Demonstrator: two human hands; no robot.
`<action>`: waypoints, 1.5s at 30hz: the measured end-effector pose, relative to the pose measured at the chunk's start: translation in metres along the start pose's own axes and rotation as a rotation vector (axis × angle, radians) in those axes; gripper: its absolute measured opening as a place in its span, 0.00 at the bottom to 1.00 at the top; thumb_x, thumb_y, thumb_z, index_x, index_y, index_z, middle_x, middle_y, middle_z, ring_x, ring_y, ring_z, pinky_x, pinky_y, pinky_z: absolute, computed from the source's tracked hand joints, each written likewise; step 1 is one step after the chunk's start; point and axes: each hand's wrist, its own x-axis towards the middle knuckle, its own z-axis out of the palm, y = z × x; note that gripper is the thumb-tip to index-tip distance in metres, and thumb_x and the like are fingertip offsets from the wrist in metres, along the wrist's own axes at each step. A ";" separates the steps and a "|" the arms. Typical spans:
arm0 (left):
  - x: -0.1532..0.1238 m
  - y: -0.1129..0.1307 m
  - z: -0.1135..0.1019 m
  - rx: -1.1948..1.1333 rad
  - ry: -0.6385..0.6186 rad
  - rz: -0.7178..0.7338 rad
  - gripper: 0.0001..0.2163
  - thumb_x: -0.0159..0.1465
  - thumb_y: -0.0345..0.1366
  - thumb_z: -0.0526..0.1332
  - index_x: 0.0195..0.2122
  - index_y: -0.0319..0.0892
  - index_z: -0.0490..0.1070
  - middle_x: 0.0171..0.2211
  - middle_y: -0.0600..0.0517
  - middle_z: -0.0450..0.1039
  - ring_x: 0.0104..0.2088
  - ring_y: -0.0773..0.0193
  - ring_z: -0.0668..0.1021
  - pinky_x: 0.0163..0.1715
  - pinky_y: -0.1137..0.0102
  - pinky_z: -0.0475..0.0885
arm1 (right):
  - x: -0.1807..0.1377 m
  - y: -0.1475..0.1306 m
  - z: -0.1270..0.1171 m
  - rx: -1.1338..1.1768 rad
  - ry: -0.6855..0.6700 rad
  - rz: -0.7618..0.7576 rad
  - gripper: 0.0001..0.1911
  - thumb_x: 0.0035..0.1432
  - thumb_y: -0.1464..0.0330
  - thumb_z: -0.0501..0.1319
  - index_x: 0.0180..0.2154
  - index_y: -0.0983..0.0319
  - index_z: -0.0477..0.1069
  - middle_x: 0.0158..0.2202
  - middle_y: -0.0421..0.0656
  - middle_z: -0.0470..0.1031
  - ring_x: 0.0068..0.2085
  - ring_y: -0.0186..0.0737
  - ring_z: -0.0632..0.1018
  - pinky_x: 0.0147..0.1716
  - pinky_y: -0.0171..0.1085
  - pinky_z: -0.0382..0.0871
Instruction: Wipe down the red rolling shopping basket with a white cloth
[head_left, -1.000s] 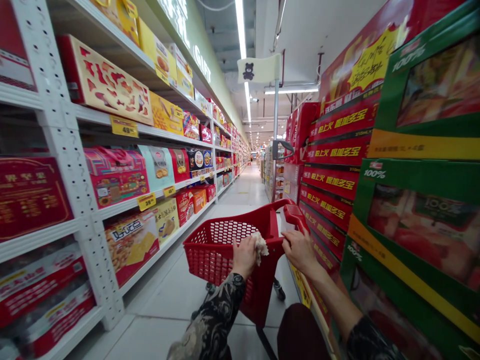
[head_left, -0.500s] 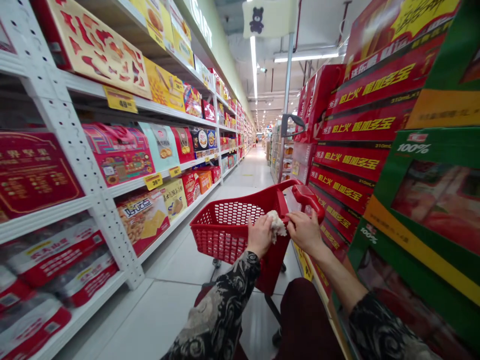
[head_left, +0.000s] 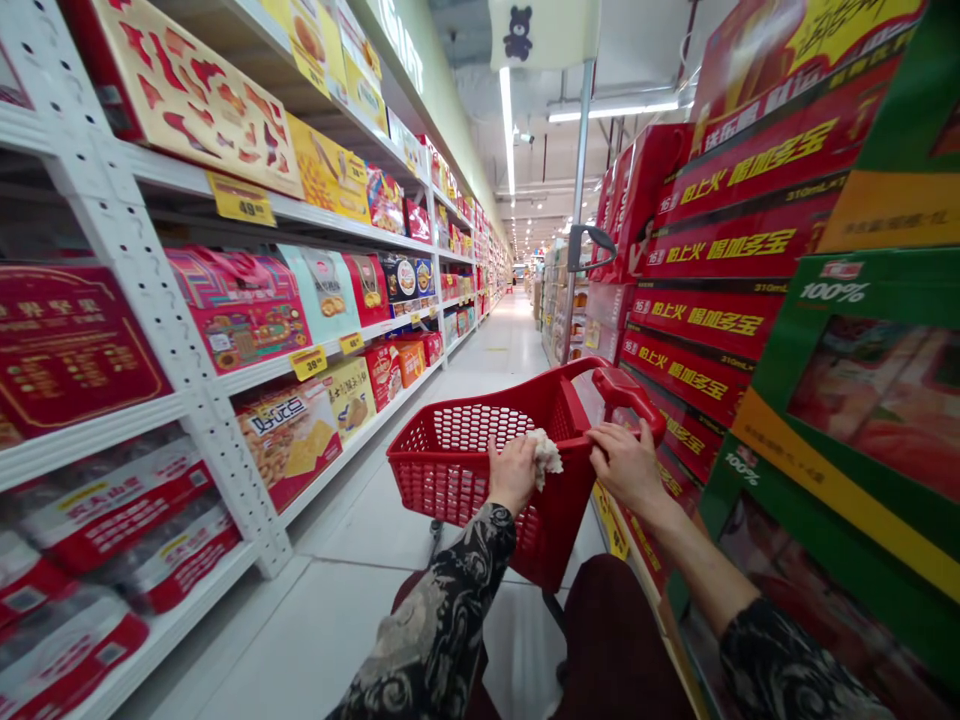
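A red plastic shopping trolley [head_left: 465, 470] stands in front of me in a supermarket aisle, its mesh basket tilted. My left hand [head_left: 511, 472] is closed on a crumpled white cloth [head_left: 545, 455] and presses it against the basket's near rim. My right hand [head_left: 626, 465] grips the rim just to the right, below the red handle [head_left: 630, 395]. Both forearms wear dark patterned sleeves.
White shelving [head_left: 187, 380] with boxed snacks and yellow price tags [head_left: 309, 362] runs along the left. Stacked red drink cartons [head_left: 705, 320] and green juice cartons [head_left: 862, 380] wall the right side close to the trolley. The pale tiled floor [head_left: 480, 370] leads down the aisle.
The view dropped and moved forward since a second ago. My left hand with the cloth has shifted slightly left along the rim; my right hand has stayed on the rim.
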 end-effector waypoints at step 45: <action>-0.039 -0.108 0.000 0.183 0.019 -0.120 0.16 0.61 0.30 0.49 0.49 0.48 0.65 0.50 0.49 0.70 0.50 0.58 0.71 0.59 0.48 0.47 | -0.016 -0.040 0.046 0.033 -0.193 -0.179 0.21 0.52 0.72 0.52 0.49 0.63 0.68 0.52 0.48 0.70 0.55 0.47 0.65 0.59 0.54 0.41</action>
